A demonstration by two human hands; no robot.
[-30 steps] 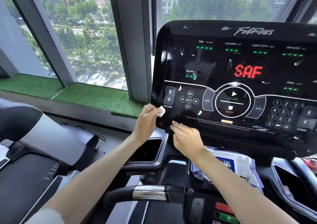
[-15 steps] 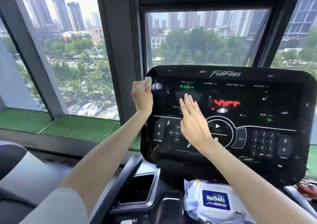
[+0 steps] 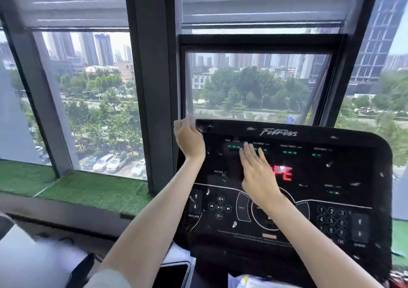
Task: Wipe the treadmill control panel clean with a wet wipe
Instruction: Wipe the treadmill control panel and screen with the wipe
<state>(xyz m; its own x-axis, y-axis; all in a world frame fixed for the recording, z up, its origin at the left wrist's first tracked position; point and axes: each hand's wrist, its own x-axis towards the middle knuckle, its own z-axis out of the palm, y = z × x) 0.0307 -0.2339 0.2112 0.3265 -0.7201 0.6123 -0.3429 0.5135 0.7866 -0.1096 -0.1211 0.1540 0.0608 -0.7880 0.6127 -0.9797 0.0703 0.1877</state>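
Note:
The black treadmill control panel (image 3: 344, 173) fills the lower right, with green readouts, red letters and a keypad. My left hand (image 3: 190, 139) is at the panel's top left corner, fingers curled around a small white wet wipe (image 3: 189, 120) that peeks out, blurred, above the fingertips. My right hand (image 3: 257, 173) lies flat on the panel's middle with fingers spread, holding nothing and covering part of the red letters. Small pale smears dot the panel's surface.
A wet wipe packet (image 3: 249, 282) lies below the panel at the bottom edge. A dark tray recess (image 3: 171, 275) sits left of it. A dark window pillar (image 3: 154, 102) stands just left of my left hand. Green turf (image 3: 92, 190) lines the sill.
My left hand has slid with the wipe from the panel's lower left corner up its left edge to the top corner. My right hand moved up the panel. The view tilted upward.

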